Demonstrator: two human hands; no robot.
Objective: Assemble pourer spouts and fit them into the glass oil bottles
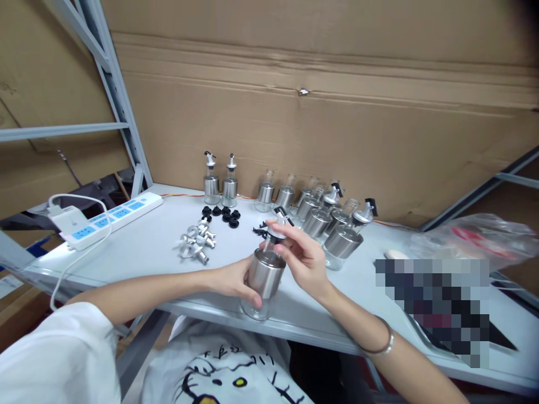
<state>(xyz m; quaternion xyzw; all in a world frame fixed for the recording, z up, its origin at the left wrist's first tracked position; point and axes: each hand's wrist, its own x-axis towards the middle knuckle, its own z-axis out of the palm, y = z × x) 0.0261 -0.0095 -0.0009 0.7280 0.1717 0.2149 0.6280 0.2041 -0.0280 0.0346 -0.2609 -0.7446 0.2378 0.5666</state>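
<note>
Glass bottle [267, 273], clasped in your left hand [236, 279] near the table's [147, 255] edge, could drop if that grip slackens while your right hand [307, 257] pinches its spout [276, 229].

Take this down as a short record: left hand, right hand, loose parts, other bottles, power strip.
left hand: around the metal band of a glass bottle
right hand: fingers on that bottle's pourer top
loose parts: black stoppers and silver spouts, lying on the table
other bottles: bare-necked bottles and bottles with pourers, towards the cardboard
power strip: table's left end, with a white charger
</note>
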